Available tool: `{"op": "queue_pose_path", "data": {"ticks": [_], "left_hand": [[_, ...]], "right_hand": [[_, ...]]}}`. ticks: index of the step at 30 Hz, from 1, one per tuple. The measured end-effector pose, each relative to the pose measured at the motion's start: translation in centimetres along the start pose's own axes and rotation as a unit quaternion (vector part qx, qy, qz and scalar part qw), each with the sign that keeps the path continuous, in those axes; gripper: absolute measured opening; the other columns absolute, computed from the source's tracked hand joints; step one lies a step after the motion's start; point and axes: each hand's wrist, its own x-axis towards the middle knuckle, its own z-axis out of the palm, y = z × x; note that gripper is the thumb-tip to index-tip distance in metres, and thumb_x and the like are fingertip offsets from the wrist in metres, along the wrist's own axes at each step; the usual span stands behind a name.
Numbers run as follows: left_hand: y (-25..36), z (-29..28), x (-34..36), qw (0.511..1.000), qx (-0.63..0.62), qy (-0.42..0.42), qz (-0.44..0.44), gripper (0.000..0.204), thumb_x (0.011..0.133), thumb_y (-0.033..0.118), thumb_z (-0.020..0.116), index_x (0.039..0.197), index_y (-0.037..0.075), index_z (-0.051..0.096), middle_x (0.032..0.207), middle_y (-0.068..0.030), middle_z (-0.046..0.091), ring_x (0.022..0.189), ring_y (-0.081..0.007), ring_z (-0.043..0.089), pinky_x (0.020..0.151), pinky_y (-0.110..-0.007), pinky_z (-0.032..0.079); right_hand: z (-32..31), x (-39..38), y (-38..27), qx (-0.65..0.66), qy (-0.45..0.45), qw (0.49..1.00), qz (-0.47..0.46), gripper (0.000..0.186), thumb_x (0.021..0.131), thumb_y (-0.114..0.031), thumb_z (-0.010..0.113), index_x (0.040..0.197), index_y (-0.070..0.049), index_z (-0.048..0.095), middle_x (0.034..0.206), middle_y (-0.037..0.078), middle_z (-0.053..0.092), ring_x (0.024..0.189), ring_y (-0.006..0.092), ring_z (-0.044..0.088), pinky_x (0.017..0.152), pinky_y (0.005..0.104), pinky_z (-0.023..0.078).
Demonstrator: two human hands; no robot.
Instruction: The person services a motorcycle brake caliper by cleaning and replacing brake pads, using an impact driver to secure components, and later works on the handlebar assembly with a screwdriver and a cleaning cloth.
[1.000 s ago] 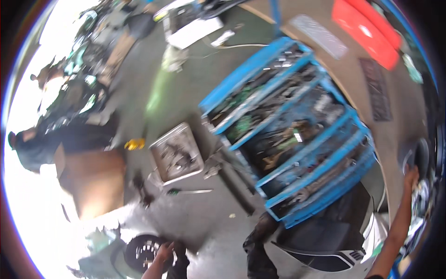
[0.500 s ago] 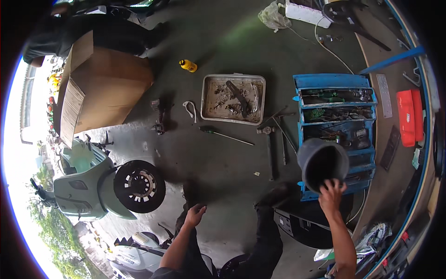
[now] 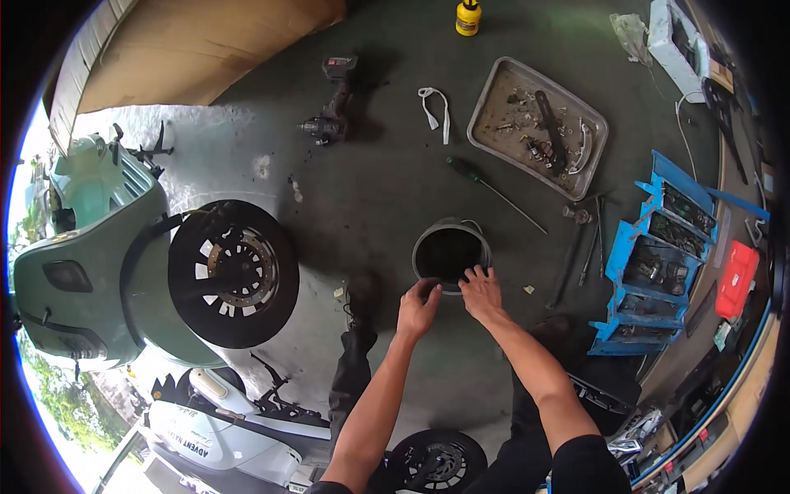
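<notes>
A grey bucket (image 3: 476,245) stands upright on the floor in front of me. My right hand (image 3: 482,290) grips its near rim, fingers over the edge. My left hand (image 3: 418,308) is closed at the rim's near left, its fingertips partly hidden. Above the bucket lie a long screwdriver (image 3: 497,196) and a metal tray (image 3: 489,90) with small parts. To the right are a hammer (image 3: 577,214) and long steel tools.
A green scooter (image 3: 86,267) with an exposed wheel (image 3: 233,272) is left, a white two-wheeler (image 3: 210,432) below it. A cardboard box (image 3: 173,49), drill (image 3: 333,115) and yellow bottle (image 3: 467,18) are farther off; an open blue toolbox (image 3: 642,272) stands right.
The bucket went from the right bench, over the toolbox, down to the floor before me. My left hand came up to its rim. The view has swung round.
</notes>
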Motion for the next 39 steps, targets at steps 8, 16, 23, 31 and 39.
{"op": "queue_pose_path", "data": {"ticks": [8, 16, 23, 31, 39], "left_hand": [[-6.0, 0.7, 2.6, 0.99, -0.12, -0.041, -0.062, 0.033, 0.091, 0.027, 0.058, 0.109, 0.001, 0.065, 0.1, -0.0198, 0.069, 0.101, -0.0316, 0.065, 0.089, -0.038, 0.048], [-6.3, 3.5, 3.5, 0.856, -0.404, -0.161, -0.277, 0.043, 0.096, 0.033, 0.055, 0.127, 0.003, 0.054, 0.113, -0.0068, 0.064, 0.102, -0.0189, 0.061, 0.089, -0.036, 0.048], [-5.8, 4.6, 4.0, 0.897, -0.375, -0.06, -0.224, 0.04, 0.097, 0.028, 0.053, 0.131, 0.005, 0.05, 0.114, -0.0069, 0.06, 0.107, -0.0197, 0.058, 0.091, -0.037, 0.048], [-6.7, 5.3, 2.2, 0.882, -0.402, -0.068, -0.236, 0.038, 0.098, 0.027, 0.052, 0.128, 0.004, 0.051, 0.115, -0.0069, 0.06, 0.109, -0.0194, 0.058, 0.09, -0.039, 0.048], [-8.2, 3.5, 1.3, 0.899, -0.366, -0.057, -0.234, 0.042, 0.097, 0.029, 0.054, 0.129, 0.003, 0.049, 0.121, -0.0083, 0.059, 0.11, -0.0217, 0.058, 0.091, -0.041, 0.047]], "right_hand": [[1.9, 10.7, -3.2, 0.157, 0.028, 0.94, 0.302, 0.06, 0.08, -0.018, 0.068, 0.135, -0.012, 0.047, 0.122, 0.022, 0.057, 0.113, 0.0375, 0.057, 0.093, 0.0451, 0.049], [0.9, 4.0, -4.2, 0.313, 0.244, 0.88, 0.26, 0.017, 0.078, -0.018, 0.073, 0.073, -0.002, 0.067, 0.069, 0.019, 0.065, 0.074, 0.0378, 0.065, 0.07, 0.0456, 0.049], [2.5, 10.0, -1.0, 0.266, 0.13, 0.923, 0.247, 0.037, 0.083, -0.012, 0.065, 0.118, -0.004, 0.059, 0.123, 0.025, 0.055, 0.108, 0.0444, 0.057, 0.088, 0.049, 0.049], [4.4, 6.6, -2.8, 0.266, 0.134, 0.927, 0.227, 0.025, 0.081, -0.014, 0.066, 0.104, -0.006, 0.063, 0.112, 0.026, 0.06, 0.097, 0.042, 0.063, 0.083, 0.0482, 0.053], [4.0, 10.1, -0.8, 0.293, 0.036, 0.893, 0.339, 0.021, 0.088, -0.015, 0.053, 0.092, -0.003, 0.07, 0.096, 0.023, 0.066, 0.095, 0.0397, 0.065, 0.081, 0.0461, 0.053]]}}
